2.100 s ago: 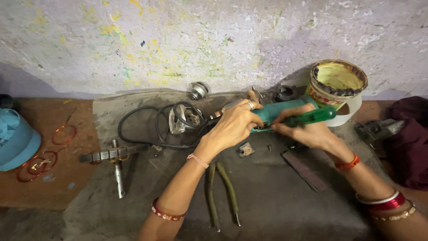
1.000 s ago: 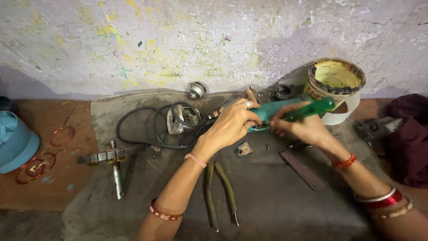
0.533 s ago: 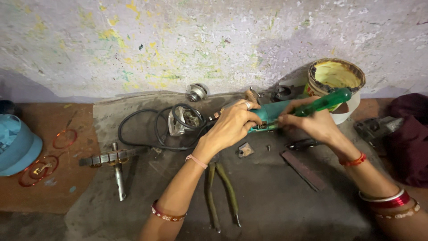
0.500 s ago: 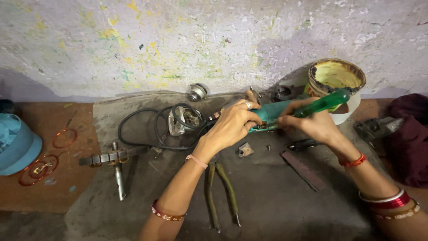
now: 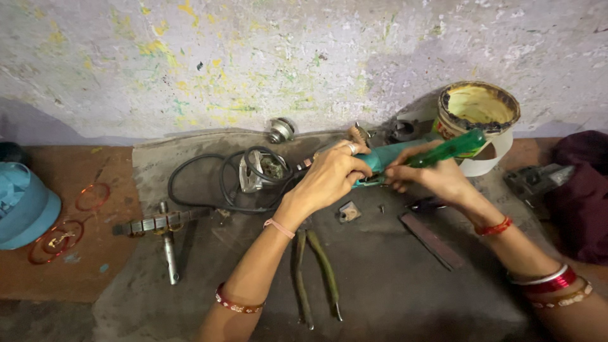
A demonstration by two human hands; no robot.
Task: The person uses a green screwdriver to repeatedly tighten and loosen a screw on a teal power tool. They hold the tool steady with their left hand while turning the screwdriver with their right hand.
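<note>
A teal power-tool body [image 5: 387, 158] lies on a grey mat [image 5: 392, 285] close to the wall. My left hand [image 5: 329, 177] grips its near end and holds it steady. My right hand [image 5: 437, 178] is shut on a screwdriver with a green translucent handle [image 5: 449, 148]; the handle points up and right, and the tip meets the tool body between my two hands. A black cable [image 5: 202, 183] runs off to the left from the tool and loops around a metal gear housing [image 5: 256, 171].
A paint-stained tin [image 5: 476, 113] stands at the back right. Pliers [image 5: 315, 278], a flat dark bar [image 5: 432, 240], a small metal piece [image 5: 347, 212], a T-shaped metal shaft [image 5: 164, 231], copper wire coils [image 5: 60, 237], a blue container [image 5: 22, 206] and dark red cloth [image 5: 579, 196] lie around.
My right hand has shifted slightly and the green screwdriver handle has tilted up toward the tin. My left hand has stayed on the teal tool body.
</note>
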